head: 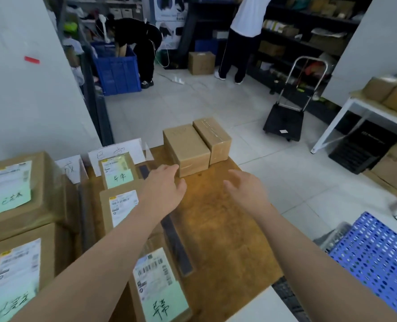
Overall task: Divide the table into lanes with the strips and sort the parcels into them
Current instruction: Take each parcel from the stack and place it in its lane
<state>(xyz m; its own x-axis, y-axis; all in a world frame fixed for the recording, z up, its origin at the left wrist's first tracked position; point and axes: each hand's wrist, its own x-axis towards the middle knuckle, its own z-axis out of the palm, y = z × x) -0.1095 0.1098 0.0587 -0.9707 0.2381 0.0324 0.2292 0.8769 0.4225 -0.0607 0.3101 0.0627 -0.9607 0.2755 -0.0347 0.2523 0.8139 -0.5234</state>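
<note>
Two plain brown parcels stand side by side at the far end of the wooden table (220, 228), the left one (185, 148) and the right one (212, 137). My left hand (163, 184) is stretched out open, its fingertips at the near corner of the left parcel. My right hand (245, 188) hovers open over bare wood to the right, holding nothing. A dark strip (176, 242) runs lengthwise down the table under my left forearm, and another dark strip (84, 212) lies further left. Labelled parcels fill the lanes: three in the middle (120, 170), two at the left (13, 194).
White paper lane signs (116, 154) stand at the table's far edge. A blue perforated crate (376, 252) sits at the right. On the floor beyond are a black hand trolley (285, 119), a blue bin (117, 70), two people at shelves, and a white table (364, 108) with boxes.
</note>
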